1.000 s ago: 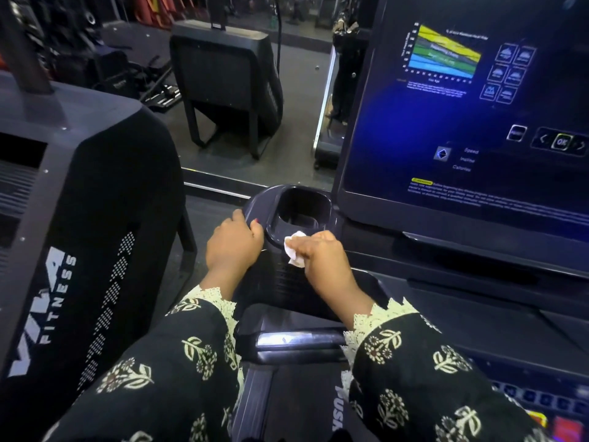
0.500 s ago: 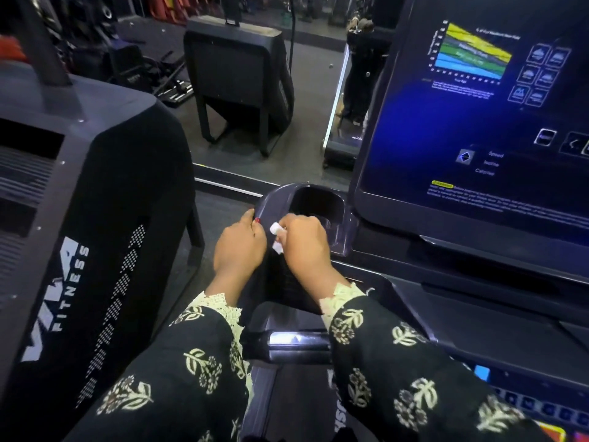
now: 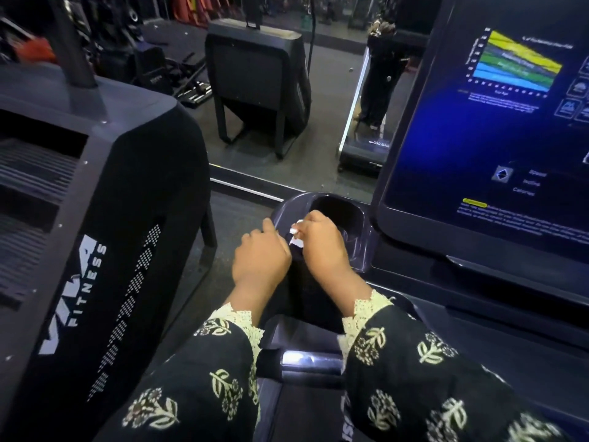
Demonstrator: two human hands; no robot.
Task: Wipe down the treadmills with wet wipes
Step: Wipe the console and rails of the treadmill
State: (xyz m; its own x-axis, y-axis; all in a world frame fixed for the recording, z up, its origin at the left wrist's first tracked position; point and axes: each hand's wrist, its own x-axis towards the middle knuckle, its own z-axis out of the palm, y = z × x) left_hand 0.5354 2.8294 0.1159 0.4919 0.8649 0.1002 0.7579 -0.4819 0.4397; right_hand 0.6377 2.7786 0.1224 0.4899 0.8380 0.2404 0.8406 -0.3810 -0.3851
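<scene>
The right hand (image 3: 322, 247) has slid from the front lip of the cup holder (image 3: 366, 237) up and leftward along its rim, and now sits close beside the left hand (image 3: 261, 260). Its grip is clenched on the wet wipe (image 3: 295, 235), which shows less than a second ago: just a small white crumple poking out past the fingers, against the holder's left edge. I'd say the front lip is done and the wipe is working round the rim, with the well itself still to do.

The left hand rests on the housing to the left of the holder, fingers curled; whether its grip actually clasps the plastic or only leans there, I cannot tell.

The holder is a deep, rounded-square pocket in glossy dark plastic that catches the light. Just right of it, the treadmill's big screen (image 3: 494, 138) is smooth glass, lit blue. The neighbouring machine (image 3: 111, 250) looks matte black, printed with white lettering and dots
</scene>
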